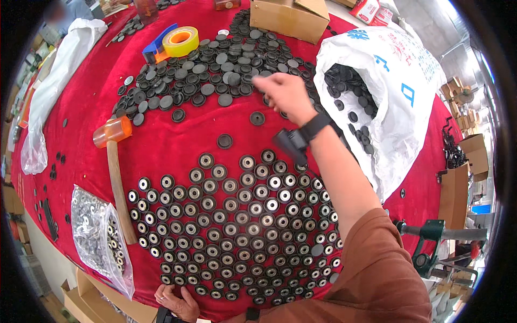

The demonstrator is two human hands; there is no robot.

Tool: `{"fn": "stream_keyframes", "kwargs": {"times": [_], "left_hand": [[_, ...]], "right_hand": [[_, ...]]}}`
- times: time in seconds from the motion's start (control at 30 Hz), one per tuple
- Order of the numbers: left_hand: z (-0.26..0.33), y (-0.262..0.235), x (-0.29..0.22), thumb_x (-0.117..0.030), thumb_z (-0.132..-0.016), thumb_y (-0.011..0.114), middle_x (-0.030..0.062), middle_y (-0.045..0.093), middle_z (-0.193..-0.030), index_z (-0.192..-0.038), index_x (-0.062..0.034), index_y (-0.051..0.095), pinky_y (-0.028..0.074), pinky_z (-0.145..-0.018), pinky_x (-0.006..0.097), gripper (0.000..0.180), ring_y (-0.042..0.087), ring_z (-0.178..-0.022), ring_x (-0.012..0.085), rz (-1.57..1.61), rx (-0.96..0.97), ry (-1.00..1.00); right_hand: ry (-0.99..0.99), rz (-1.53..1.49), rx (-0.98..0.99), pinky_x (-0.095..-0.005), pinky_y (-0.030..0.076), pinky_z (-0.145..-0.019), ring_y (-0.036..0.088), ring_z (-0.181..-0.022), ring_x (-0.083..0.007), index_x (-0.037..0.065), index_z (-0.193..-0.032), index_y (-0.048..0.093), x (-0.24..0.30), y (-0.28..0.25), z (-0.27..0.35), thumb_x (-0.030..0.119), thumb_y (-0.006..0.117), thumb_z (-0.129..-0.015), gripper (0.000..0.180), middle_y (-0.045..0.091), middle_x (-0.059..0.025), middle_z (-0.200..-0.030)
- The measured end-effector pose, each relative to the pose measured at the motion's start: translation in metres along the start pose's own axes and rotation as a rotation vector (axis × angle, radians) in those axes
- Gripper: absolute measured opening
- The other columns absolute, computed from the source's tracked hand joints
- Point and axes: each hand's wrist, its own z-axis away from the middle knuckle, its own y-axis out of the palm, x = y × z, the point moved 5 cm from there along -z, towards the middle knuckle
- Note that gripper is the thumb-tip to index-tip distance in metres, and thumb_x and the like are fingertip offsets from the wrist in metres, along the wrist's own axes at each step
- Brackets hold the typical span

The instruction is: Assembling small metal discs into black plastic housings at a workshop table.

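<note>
My right hand (285,96) is over the right part of a heap of black round plastic caps (226,64), its fingers closed in a pinch. What sits between the fingertips, if anything, I cannot make out. My left hand (179,304) rests on the red cloth at the near edge, fingers apart, beside the front row of round bearings (231,231). These shiny metal-centred bearings with dark rims cover the middle of the table in rows. Two single caps, one of them a black cap (224,141), lie between the heap and the bearings.
A mallet (114,156) with an orange head lies at left, near a clear bag of small metal parts (99,231). Yellow tape (181,42) on a dispenser stands by the heap. A white sack (388,81) spills caps at right. Behind is a cardboard box (291,19).
</note>
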Motion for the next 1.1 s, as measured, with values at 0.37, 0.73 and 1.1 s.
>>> {"fn": "stream_keyframes", "kwargs": {"times": [0.37,0.73,1.1], "left_hand": [[0.001,0.003,0.001,-0.005,-0.074,0.057,0.0190,0.042,-0.099,-0.097,-0.0032,0.043,0.031,-0.083,0.047,0.027,0.041,-0.094,0.0350,0.040,-0.021,-0.047],[0.003,0.004,0.003,-0.006,-0.074,0.055,0.0183,0.043,-0.099,-0.097,-0.0027,0.042,0.031,-0.084,0.047,0.026,0.041,-0.095,0.0344,0.020,-0.041,-0.026],[0.000,0.001,0.003,-0.007,-0.077,0.053,0.0187,0.043,-0.099,-0.097,-0.0018,0.042,0.031,-0.084,0.046,0.025,0.041,-0.095,0.0344,0.043,0.019,-0.034]], "right_hand": [[-0.095,0.893,-0.028,-0.0407,0.050,-0.071,0.063,-0.083,-0.0307,0.005,-0.086,0.064,0.009,0.071,-0.037,0.033,0.063,-0.078,0.029,0.064,-0.0143,-0.088],[-0.194,0.798,0.005,-0.0419,0.048,-0.078,0.059,-0.089,-0.0337,0.008,-0.105,0.060,0.008,0.071,-0.023,0.026,0.062,-0.075,0.035,0.061,-0.0158,-0.096],[-0.123,0.572,0.137,-0.0402,0.049,-0.077,0.061,-0.081,-0.0348,0.005,-0.084,0.065,-0.010,0.008,0.012,0.028,0.065,-0.073,0.026,0.064,-0.0189,-0.082]]}}
